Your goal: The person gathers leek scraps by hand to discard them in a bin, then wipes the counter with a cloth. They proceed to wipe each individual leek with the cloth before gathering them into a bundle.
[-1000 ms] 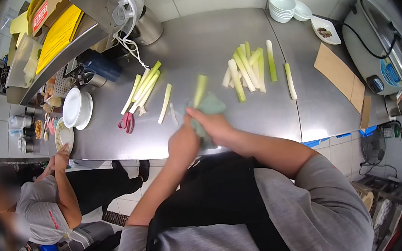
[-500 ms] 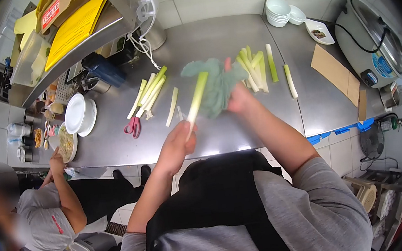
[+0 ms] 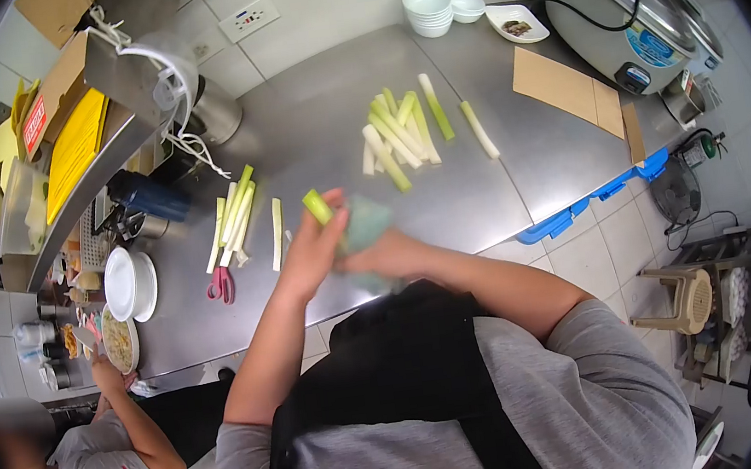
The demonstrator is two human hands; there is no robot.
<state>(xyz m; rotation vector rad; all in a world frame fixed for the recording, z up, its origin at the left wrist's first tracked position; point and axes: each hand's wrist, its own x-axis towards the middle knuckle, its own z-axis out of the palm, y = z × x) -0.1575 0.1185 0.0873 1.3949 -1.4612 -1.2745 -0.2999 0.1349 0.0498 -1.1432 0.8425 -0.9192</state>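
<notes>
My left hand (image 3: pixel 306 256) is closed around a leek stalk (image 3: pixel 317 207), whose pale green end sticks out above the fingers. Close against it, my right hand (image 3: pixel 387 256) grips a grey-green cloth (image 3: pixel 367 222), blurred by motion; the stalk's lower part is hidden between the hands and cloth. Beyond the hands lies a pile of cut leek stalks (image 3: pixel 401 130), with one loose white stalk (image 3: pixel 479 130) to its right. Left of my hands are a second bunch of stalks (image 3: pixel 234 215), a single thin piece (image 3: pixel 277 234) and pink-handled scissors (image 3: pixel 220 285).
White bowls (image 3: pixel 429 11), a small dish (image 3: pixel 518 24), cardboard (image 3: pixel 568 92) and a large rice cooker (image 3: pixel 624 16) stand at the back right. A shelf (image 3: pixel 79 189) overhangs the left side. A co-worker (image 3: pixel 110 468) works at a food bowl (image 3: pixel 119 342) there.
Both hands have come together, nearer my body, with the cloth now against the leek stalk. The cloth has moved down and left. The view has shifted to the right.
</notes>
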